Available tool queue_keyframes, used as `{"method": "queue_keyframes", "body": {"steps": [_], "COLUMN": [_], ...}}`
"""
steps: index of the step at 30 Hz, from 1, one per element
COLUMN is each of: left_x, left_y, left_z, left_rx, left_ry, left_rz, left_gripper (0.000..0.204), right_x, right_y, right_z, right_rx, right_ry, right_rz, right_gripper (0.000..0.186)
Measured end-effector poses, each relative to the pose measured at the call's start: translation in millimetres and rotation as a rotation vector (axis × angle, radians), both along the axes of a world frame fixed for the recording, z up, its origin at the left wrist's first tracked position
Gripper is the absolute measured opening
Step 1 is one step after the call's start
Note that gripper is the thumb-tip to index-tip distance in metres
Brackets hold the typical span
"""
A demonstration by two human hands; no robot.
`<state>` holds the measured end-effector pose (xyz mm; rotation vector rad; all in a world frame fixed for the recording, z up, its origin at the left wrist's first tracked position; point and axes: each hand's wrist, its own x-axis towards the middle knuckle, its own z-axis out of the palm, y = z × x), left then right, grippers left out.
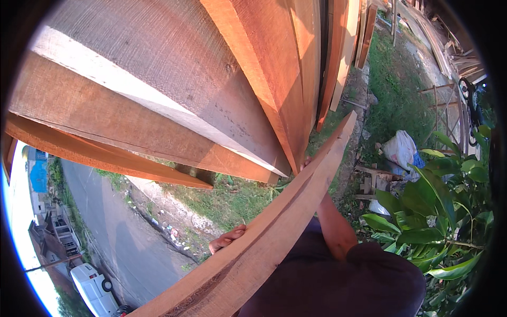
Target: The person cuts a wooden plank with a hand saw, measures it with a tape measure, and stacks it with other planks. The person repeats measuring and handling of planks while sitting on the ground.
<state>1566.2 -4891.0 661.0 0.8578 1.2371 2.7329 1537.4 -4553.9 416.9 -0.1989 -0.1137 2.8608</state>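
A long, thick wooden plank point(253, 256) slants across my front, from the lower left up to the middle right. A dark, rough strip runs along its length. My left hand point(228, 239) shows past the plank's far edge, its fingers curled against the wood; the palm is hidden. From the right my bare forearm point(336, 228) passes beneath the plank. Only a little of my right hand point(307, 161) shows beyond the far edge, near the plank's upper end, holding it from below. Just past that hand are the lower ends of large leaning boards point(211, 79).
More upright boards point(338, 53) stand farther right. A leafy bush point(433, 206) grows close at my right, near a white sack point(400, 148) and a wooden frame point(446, 108). Grass point(206, 203) and a paved road point(113, 222) with a white vehicle point(95, 290) lie to the left.
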Motion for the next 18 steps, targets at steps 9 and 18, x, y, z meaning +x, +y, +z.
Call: {"method": "queue_keyframes", "body": {"steps": [9,18], "left_x": [8.5,70.1], "left_y": [32.9,37.6], "left_z": [20.7,40.8], "left_rx": [0.053,-0.494], "left_ry": [-0.022,-0.427], "left_rz": [0.042,0.328], "left_gripper": [0.036,0.075], "right_x": [22.5,-15.4], "right_y": [43.1,126.3], "right_z": [-23.2,112.2], "right_rx": [-0.049,2.012], "right_ry": [-0.108,-0.414], "right_rz": [0.149,-0.526], "right_gripper": [0.051,0.069]}}
